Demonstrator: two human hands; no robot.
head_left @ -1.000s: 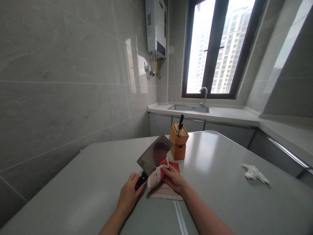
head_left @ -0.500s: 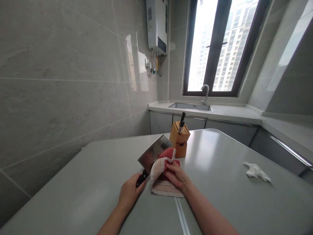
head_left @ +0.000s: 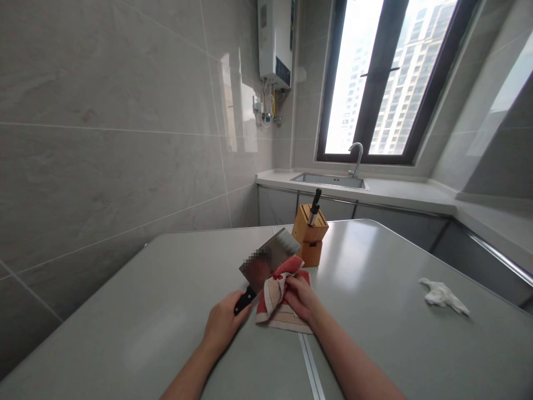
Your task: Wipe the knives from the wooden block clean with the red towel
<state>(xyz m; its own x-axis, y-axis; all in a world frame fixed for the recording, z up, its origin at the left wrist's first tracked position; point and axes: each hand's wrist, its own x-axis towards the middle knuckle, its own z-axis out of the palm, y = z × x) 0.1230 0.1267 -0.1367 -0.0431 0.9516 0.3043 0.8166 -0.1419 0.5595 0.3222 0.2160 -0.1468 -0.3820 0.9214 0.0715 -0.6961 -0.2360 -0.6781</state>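
Fingers of the left hand point(head_left: 223, 322) are gripping the knife point(head_left: 283, 247) by its handle point(head_left: 245, 300), likely for safety; those of the right hand point(head_left: 303, 301) are pinching the towel point(head_left: 272, 295).

A kitchen: a rectangular stainless-steel sink point(head_left: 320, 180) with a curved chrome faucet point(head_left: 358, 159), flat grey cabinets point(head_left: 277, 205), a boxy white wall-mounted water heater point(head_left: 272, 41) and a light-brown wooden knife block point(head_left: 308, 233) show it.

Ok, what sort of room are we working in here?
Most likely a home kitchen: there's a sink with a faucet set into the counter, and a wooden knife block on the table.
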